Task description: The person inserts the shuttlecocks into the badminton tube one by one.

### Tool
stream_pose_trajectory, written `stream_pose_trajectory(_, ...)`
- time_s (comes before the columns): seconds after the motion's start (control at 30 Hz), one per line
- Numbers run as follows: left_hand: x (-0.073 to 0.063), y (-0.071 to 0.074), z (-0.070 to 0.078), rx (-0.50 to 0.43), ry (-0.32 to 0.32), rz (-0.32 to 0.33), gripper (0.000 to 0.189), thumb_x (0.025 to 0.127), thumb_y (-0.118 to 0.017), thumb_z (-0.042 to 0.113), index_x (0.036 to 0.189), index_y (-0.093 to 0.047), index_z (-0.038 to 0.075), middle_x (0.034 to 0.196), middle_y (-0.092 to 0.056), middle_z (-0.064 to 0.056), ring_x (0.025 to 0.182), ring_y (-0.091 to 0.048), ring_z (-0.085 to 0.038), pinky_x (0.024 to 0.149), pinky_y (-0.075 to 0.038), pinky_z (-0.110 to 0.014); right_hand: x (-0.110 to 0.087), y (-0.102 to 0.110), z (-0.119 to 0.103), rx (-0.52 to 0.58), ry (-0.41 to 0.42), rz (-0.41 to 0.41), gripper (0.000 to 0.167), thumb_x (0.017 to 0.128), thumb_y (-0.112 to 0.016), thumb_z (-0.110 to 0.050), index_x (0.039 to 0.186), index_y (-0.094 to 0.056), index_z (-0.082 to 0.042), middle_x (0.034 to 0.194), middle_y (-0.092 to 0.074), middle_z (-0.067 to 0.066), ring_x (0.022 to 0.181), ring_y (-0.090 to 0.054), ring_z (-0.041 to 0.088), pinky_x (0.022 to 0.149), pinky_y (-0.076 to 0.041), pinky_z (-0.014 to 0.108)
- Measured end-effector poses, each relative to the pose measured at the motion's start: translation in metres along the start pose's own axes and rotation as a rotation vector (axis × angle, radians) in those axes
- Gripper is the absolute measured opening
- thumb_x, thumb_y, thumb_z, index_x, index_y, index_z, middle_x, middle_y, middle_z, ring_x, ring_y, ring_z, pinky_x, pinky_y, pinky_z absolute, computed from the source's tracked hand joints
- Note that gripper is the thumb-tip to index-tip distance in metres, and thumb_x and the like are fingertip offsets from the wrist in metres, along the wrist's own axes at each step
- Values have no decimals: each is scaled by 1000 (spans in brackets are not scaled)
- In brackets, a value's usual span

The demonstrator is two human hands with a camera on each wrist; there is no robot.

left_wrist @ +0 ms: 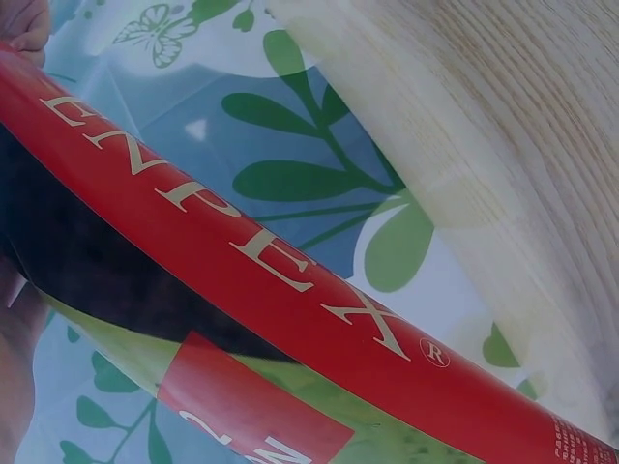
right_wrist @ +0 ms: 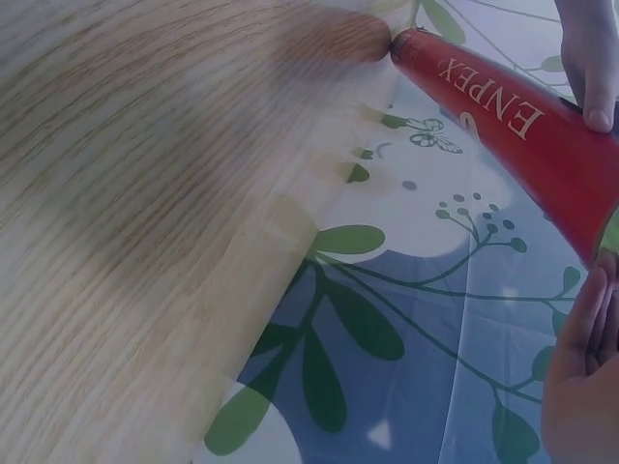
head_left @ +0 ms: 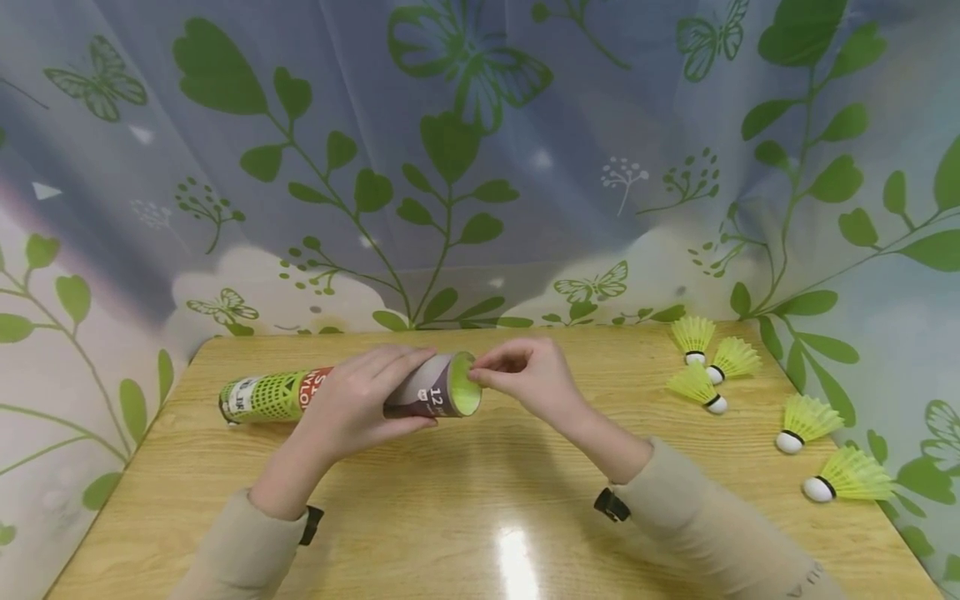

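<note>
A shuttlecock tube (head_left: 420, 392), red, grey and yellow-green, lies at a slant over the left half of the wooden table. My left hand (head_left: 360, 396) grips it around its middle. The tube's round mouth (head_left: 467, 385) faces right and shows bright yellow-green inside. At that mouth is my right hand (head_left: 536, 379), its thumb and index fingertips brought together just at the opening. What those fingertips pinch, I cannot tell. In the left wrist view the red side of the tube (left_wrist: 242, 242) carries ENPEX lettering. The right wrist view shows my right hand (right_wrist: 585, 396) close under the tube's end.
Several yellow shuttlecocks (head_left: 693, 387) with white heads lie on the right side of the table (head_left: 420, 517), one shuttlecock (head_left: 847, 477) near its right edge. A patterned curtain (head_left: 480, 167) with leaves and butterflies hangs behind the table and along both sides.
</note>
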State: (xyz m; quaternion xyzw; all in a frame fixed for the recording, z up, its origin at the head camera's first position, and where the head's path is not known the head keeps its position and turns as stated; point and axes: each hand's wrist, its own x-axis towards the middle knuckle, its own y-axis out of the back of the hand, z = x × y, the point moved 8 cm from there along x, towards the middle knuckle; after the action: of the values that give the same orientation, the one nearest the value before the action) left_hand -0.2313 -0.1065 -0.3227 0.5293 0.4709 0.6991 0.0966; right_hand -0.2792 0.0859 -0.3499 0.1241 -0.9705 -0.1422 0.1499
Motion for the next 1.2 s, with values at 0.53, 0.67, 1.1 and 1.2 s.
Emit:
stream_pose_trajectory(0.53,0,-1,-1,-6,13,-7,85,66,-100,39,136,-67,3,124,-76,-15,109,-76,-32,94,-66,-48,-2,31,14,43,-25,-2,19,90,-82,-1,108,-80,4,109,-80,23,83,-75,1,79,-65,22)
stream_pose_trajectory(0.67,-1,0,-2,-3,16,-7,85,66,-100,39,136,-68,3,124,-77,-15,109,-76,-32,93,-66,-48,-3,41,21,38,-41,-14,20,91,-81,-1,110,-80,5,113,-79,24,86,-75,1,81,-65,22)
stream_pose_trajectory(1.1,-1,0,-1,-9,10,1,85,66,-100,39,136,-67,3,123,-77,-15,108,-76,-32,93,-66,-48,-21,82,47,-64,-59,-46,27,94,-78,-3,119,-75,7,118,-77,26,93,-75,-1,86,-63,19)
stream_pose_trajectory(1.2,-1,0,-1,-10,10,3,85,66,-100,39,136,-68,3,123,-77,-15,108,-76,-32,93,-66,-48,-25,90,52,-74,-59,-48,28,94,-78,-3,119,-74,7,119,-76,27,95,-74,-1,87,-63,19)
